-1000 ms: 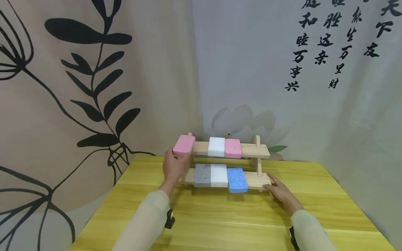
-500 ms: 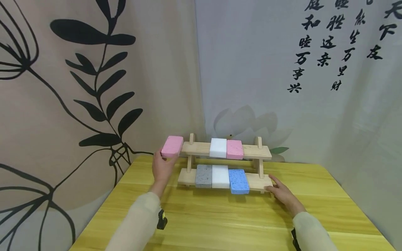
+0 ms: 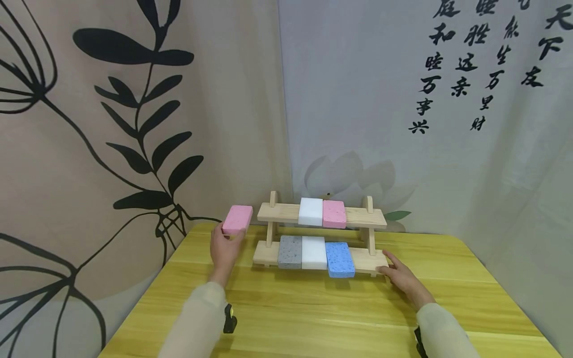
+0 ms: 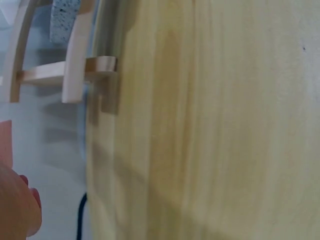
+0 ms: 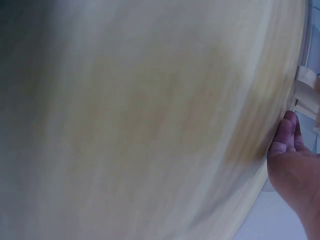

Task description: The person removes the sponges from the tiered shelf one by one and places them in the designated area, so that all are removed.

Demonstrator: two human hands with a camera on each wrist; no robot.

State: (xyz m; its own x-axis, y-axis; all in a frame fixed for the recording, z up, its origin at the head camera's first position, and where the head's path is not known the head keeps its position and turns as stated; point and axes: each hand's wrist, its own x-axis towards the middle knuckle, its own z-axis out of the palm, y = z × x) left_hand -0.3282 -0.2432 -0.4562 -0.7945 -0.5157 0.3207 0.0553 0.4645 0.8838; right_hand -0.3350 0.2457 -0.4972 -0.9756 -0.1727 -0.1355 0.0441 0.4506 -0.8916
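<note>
My left hand (image 3: 226, 253) holds a pink sponge (image 3: 238, 220) beside the left end of a two-tier wooden rack (image 3: 268, 213), apart from it. In the left wrist view only part of that hand (image 4: 17, 207) and a corner of the pink sponge (image 4: 6, 142) show. My right hand (image 3: 405, 281) grips the right end of the rack's lower shelf, thumb at the front edge and fingers behind. A white sponge (image 3: 311, 212) and a second pink sponge (image 3: 334, 214) lie side by side on the upper shelf. Below them are grey (image 3: 290, 252), white (image 3: 314, 252) and blue sponges (image 3: 340, 259).
The rack stands near the back edge of a yellow wood-grain table (image 3: 286, 313). Behind it hangs a pale curtain (image 3: 233, 99) printed with dark plants and writing. The blue sponge juts out over the lower shelf's front edge.
My left hand has carried the pink sponge leftward off the upper shelf's left end, then slightly down. The right hand keeps its place at the lower shelf.
</note>
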